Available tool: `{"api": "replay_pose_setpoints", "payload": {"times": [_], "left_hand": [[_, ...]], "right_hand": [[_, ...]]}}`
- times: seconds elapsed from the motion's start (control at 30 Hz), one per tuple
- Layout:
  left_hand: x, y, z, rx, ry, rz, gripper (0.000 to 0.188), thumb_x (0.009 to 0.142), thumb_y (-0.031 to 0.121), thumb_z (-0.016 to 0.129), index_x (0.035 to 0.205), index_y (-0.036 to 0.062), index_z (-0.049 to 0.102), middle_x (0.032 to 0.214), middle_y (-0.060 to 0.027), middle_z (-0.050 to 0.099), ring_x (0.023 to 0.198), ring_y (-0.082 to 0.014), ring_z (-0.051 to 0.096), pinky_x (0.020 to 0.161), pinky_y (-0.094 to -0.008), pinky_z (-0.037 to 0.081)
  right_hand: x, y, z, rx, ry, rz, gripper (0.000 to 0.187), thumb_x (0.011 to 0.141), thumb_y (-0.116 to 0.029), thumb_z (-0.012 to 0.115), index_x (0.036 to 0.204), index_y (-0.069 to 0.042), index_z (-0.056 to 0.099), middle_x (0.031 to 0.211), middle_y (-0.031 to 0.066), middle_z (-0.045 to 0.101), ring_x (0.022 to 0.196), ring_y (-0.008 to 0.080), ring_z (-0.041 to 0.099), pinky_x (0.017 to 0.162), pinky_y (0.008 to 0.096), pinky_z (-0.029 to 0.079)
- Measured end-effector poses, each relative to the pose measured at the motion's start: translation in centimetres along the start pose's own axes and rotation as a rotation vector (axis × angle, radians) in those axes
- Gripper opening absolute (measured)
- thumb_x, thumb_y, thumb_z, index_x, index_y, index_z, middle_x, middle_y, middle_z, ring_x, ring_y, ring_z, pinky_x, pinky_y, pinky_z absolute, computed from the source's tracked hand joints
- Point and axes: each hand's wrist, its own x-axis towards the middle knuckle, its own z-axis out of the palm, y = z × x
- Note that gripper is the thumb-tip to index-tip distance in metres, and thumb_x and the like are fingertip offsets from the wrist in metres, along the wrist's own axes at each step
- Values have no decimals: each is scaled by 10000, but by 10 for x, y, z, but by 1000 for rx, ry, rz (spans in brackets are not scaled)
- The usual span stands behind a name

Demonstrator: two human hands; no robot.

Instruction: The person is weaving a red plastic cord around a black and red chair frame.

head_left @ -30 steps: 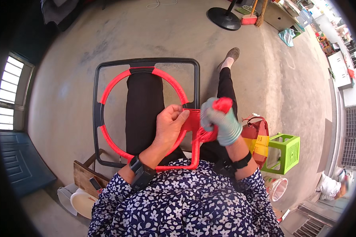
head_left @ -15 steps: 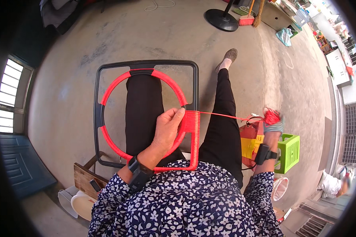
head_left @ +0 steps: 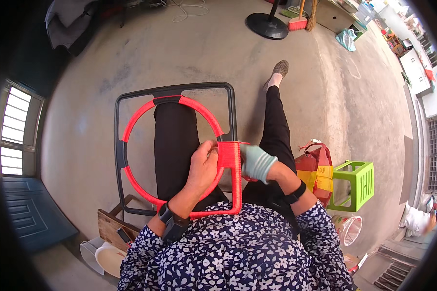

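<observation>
red cord (head_left: 229,155) is wound closely around the near right part of a black square frame (head_left: 117,150), which lies on the lap of the person, over dark trousers (head_left: 175,150). the cord makes a flat block at the right edge of the frame, then covers this edge down to the near right corner, and also a part of the near edge. inside the frame there is a ring (head_left: 202,110), mostly red, but black at some short places.

the left hand (head_left: 204,165) is bare. its thumb and fingers are closed together on the frame, at the left border of the red block. the right hand (head_left: 257,162) wears a pale green glove (head_left: 263,167) and is just beside the right edge of the frame. it is blurred and its fingertips are hidden, so i cannot tell how far it is open. a little red shows above and below it, but i cannot tell if the hand holds this.

near the right thigh there is a red and yellow bag (head_left: 315,169), and just beside it a green stool (head_left: 361,186) stands on the floor (head_left: 306,87).
</observation>
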Motion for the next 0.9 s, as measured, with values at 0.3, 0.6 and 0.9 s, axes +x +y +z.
{"api": "replay_pose_setpoints", "payload": {"times": [0.3,0.6,0.9], "left_hand": [[-10,53,0,632,471,733,173,890,-30,514,1053,-7,566,955,-139,602,856,-234,592,765,-322,482],[-9,51,2,392,431,742,239,874,29,593,1102,-14,539,1008,-142,607,863,-234,600,752,-332,499],[-5,31,1,-467,37,-155,135,976,166,519,1016,49,572,823,24,603,645,-19,527,532,-171,399]], "right_hand": [[8,-22,-24,682,740,-206,759,721,-105,754,1370,-36,366,1166,191,577,1065,293,585,910,385,487],[-2,-48,-19,1020,668,-307,194,827,-58,668,992,-53,567,891,42,623,835,107,596,765,264,490],[-52,28,-71,-760,451,-38,239,723,-136,675,936,-59,597,841,152,646,823,342,630,746,440,500]]}}
